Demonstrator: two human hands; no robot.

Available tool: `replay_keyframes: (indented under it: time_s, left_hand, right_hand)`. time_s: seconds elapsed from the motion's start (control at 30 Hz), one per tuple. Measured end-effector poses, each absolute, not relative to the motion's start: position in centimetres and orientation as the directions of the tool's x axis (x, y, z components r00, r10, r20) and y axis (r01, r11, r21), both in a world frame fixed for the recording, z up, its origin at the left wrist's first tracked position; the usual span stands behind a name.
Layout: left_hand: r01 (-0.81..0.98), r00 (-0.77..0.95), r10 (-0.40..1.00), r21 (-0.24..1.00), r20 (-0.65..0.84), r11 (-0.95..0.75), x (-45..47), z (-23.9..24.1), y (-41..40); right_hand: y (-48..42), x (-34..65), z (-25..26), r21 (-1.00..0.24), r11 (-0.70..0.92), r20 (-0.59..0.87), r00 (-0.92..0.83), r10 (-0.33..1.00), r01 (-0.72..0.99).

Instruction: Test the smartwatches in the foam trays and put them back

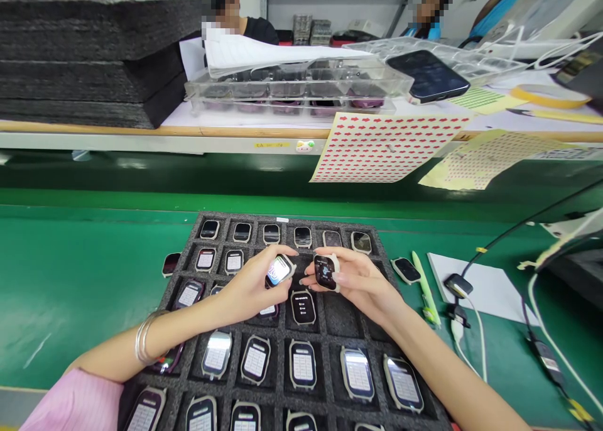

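Observation:
My left hand (249, 286) is closed round a smartwatch body with a lit, colourful screen (279, 270), held above a black foam tray (330, 318). Beside it, my right hand (362, 281) grips a second smartwatch body with a dark round-icon screen (325, 271). The two watches are held close together over the tray's middle. Several more watch bodies lie in the tray's pockets, many with lit white screens (302, 363). Silver bangles (144, 337) circle my left wrist.
The tray rests on a green conveyor belt (85, 280). A loose watch (406, 269), a green pen (424, 286), white paper (490, 289) and cables (471, 330) lie to the right. Sticker sheets (386, 147) hang from the far bench, with clear trays (292, 88), a phone (426, 74), stacked foam (89, 54) and other people behind.

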State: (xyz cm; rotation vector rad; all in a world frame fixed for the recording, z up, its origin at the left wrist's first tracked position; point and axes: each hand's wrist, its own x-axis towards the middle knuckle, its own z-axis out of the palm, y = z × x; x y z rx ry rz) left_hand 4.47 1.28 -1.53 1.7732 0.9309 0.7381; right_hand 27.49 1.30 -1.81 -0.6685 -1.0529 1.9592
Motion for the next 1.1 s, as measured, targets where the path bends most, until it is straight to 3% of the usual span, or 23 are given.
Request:
replay_keyframes:
  time_s: [1.1]
  left_hand:
    - [0.311,0.501,0.863,0.916,0.068,-0.252,4.36,-1.76,1.72]
  right_hand:
    - [1.26,27.35,-1.71,-0.877,-0.317,-0.076,-0.546,0.834,-0.362]
